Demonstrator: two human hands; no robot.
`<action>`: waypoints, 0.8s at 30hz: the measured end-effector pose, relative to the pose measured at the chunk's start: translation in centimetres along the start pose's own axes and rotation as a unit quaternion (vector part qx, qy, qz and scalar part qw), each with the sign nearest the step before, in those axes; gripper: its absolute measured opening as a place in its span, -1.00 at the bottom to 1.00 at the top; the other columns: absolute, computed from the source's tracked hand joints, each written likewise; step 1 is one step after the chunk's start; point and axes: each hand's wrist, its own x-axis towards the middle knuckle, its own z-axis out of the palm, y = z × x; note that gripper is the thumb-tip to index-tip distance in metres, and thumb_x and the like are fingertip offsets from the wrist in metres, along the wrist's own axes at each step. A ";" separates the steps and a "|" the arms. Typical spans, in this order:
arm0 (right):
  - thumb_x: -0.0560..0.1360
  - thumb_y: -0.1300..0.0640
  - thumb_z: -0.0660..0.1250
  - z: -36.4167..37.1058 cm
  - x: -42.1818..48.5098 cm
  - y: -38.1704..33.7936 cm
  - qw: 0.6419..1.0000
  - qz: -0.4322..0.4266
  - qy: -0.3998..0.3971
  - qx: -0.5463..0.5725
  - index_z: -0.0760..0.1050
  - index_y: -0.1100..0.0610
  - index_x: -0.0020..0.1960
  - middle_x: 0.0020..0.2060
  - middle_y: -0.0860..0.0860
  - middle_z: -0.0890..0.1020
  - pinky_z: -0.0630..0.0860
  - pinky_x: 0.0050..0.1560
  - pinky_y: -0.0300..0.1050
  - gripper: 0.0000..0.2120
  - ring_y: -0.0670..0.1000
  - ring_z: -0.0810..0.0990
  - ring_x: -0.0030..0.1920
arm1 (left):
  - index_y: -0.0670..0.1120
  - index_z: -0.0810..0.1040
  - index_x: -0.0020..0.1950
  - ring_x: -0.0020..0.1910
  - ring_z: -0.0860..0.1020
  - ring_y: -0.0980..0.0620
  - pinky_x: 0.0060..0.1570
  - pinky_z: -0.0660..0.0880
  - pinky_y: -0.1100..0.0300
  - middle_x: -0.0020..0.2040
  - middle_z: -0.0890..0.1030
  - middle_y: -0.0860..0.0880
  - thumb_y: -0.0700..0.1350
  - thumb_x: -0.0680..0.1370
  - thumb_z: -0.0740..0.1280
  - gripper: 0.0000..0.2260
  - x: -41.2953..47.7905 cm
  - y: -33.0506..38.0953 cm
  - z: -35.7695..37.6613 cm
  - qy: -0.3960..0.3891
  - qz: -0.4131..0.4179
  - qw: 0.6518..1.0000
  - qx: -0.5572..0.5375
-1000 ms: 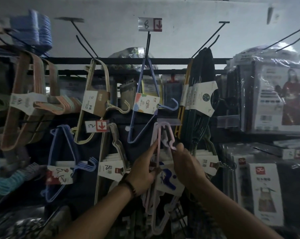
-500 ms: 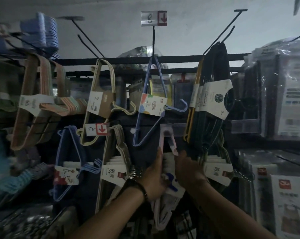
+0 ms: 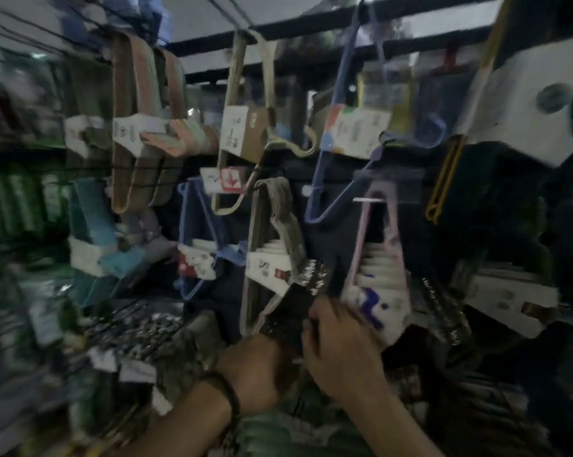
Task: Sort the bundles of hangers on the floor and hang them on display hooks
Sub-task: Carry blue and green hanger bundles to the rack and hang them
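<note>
The view is blurred by motion. A pink hanger bundle (image 3: pixel 379 245) with a white and blue label hangs from a display hook (image 3: pixel 369 200) on the rack. My right hand (image 3: pixel 341 354) is at the bundle's lower end, fingers curled against its label. My left hand (image 3: pixel 257 367), with a dark bracelet on the wrist, sits just left of it. A dark glittery object (image 3: pixel 295 301) covers its fingers, so its grip is hidden. A beige hanger bundle (image 3: pixel 272 245) hangs right above the left hand.
Other hooks carry a blue wire bundle (image 3: pixel 341 153), a cream bundle (image 3: pixel 245 127), peach bundles (image 3: pixel 140 127), a teal bundle (image 3: pixel 90 239) and a dark bundle with a white label (image 3: pixel 522 107). A black rail (image 3: pixel 311 24) runs along the top. Packaged goods fill the lower left.
The pink bundle now hangs from its hook. Both hands have dropped from its top to its lower end. The camera swung in closer and tilted, blurring the rack.
</note>
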 end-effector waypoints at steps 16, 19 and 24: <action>0.68 -0.07 0.19 15.5 -28.9 -36.3 0.749 -0.373 -0.540 0.089 0.42 0.15 0.30 0.25 0.20 0.52 0.56 0.15 0.16 -0.66 0.30 0.57 0.20 | 0.04 0.41 0.53 0.49 0.41 -0.16 0.49 0.34 -0.01 0.53 0.43 -0.07 0.21 0.70 0.16 -0.54 -57.3 -9.8 12.7 -0.241 -0.540 0.805 -0.054; 0.67 -0.11 0.21 15.4 -37.8 -43.6 0.675 -0.399 -0.614 0.091 0.42 0.14 0.34 0.31 0.21 0.50 0.55 0.19 0.10 -0.61 0.28 0.56 0.23 | 0.09 0.53 0.41 0.39 0.51 -0.07 0.37 0.41 0.16 0.41 0.54 -0.04 0.23 0.65 0.24 -0.60 -69.5 -7.4 14.8 -0.179 -0.623 0.751 -0.126; 0.68 -0.16 0.20 16.7 -52.3 -52.5 0.577 -0.425 -0.694 0.065 0.44 0.13 0.28 0.26 0.16 0.50 0.56 0.14 0.06 -0.62 0.22 0.58 0.14 | 0.08 0.64 0.27 0.17 0.64 -0.02 0.18 0.55 0.17 0.19 0.68 0.01 0.20 0.60 0.30 -0.66 -87.4 -3.5 22.3 -0.128 -0.743 0.616 -0.230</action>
